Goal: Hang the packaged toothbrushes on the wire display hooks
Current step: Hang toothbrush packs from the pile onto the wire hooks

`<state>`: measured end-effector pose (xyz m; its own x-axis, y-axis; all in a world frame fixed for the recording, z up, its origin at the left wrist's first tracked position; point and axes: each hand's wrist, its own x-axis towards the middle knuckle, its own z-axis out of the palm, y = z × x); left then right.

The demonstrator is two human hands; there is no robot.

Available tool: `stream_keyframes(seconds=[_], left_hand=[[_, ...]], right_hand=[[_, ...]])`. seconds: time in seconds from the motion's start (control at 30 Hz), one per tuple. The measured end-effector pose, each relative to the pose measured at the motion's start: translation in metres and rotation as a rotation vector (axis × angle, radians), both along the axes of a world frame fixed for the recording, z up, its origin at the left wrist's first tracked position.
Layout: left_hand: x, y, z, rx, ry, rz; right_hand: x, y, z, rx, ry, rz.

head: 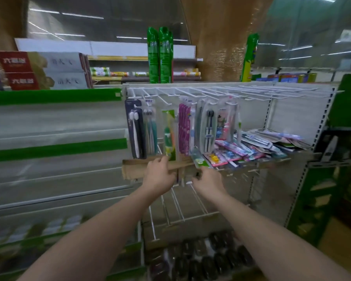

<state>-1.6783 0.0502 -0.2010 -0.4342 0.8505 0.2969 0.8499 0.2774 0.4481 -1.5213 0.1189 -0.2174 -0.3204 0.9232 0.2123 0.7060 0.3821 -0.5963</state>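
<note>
A big store shelf unit (296, 110) fills the view, with green strips on its left side. At the top is a row of white wire hooks (221, 92). Packs of toothbrushes hang on the left hooks: a dark pack (135, 130), a teal pack (151, 130), a green pack (169, 134), a stack of purple packs (184, 130) and some clear packs (209, 126). The hooks to the right are bare. On the wire shelf (272, 161) below lies a loose pile of toothbrush packs (257, 145), one on top of another, too mixed up to count.

Just under the hanging packs is a brown cardboard piece (134, 169). The picture is blurry here, so its shape is hard to make out.

The left hand (160, 175) rests on the cardboard with its fingers (170, 175) curled round the edge, just below the green pack. The right hand (209, 181) is close beside it. Its fingers are bent toward something small and dark, but the blur hides what it is, so I cannot tell if it holds anything.

Low down are dark round things (201, 260), blurry and cut off by the bottom edge.
</note>
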Motion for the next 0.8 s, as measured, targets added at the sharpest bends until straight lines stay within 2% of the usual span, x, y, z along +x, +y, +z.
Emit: stream_keyframes(seconds=[0.33,0.8], left_hand=[[0.058,0.054,-0.004,-0.084,0.197,-0.012],[0.087,0.139,-0.02,-0.099,0.045,0.167]], right_hand=[[0.06,0.067,-0.003,0.039,-0.057,0.008],[0.068,0.155,-0.016,0.038,-0.104,0.11]])
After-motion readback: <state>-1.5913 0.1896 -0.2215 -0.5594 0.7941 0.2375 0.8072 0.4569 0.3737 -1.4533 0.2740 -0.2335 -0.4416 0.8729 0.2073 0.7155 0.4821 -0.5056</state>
